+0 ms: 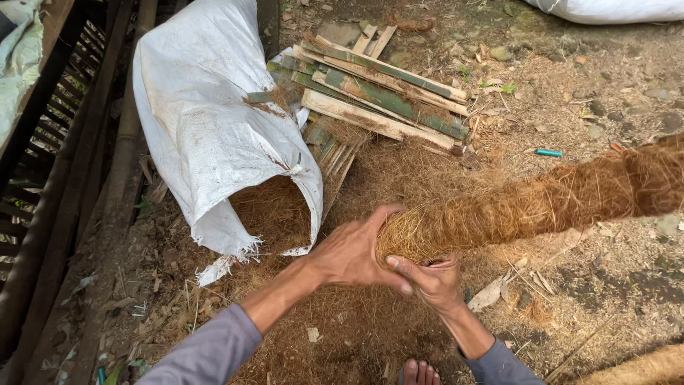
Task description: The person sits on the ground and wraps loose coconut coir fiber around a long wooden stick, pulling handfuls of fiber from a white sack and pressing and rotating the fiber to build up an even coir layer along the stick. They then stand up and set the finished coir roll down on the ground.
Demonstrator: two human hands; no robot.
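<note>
Head view, white sack (206,121) holding brown fibre (274,210), hands gripping fibre rope (527,203)

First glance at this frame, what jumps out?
Both hands, left hand and right hand, grip the near end of a thick brown fibre roll that runs off to the right edge. Left of them a white sack lies on its side on the ground, mouth open, with loose fibre inside. Behind it, top centre, sits a pile of split bamboo slats.
</note>
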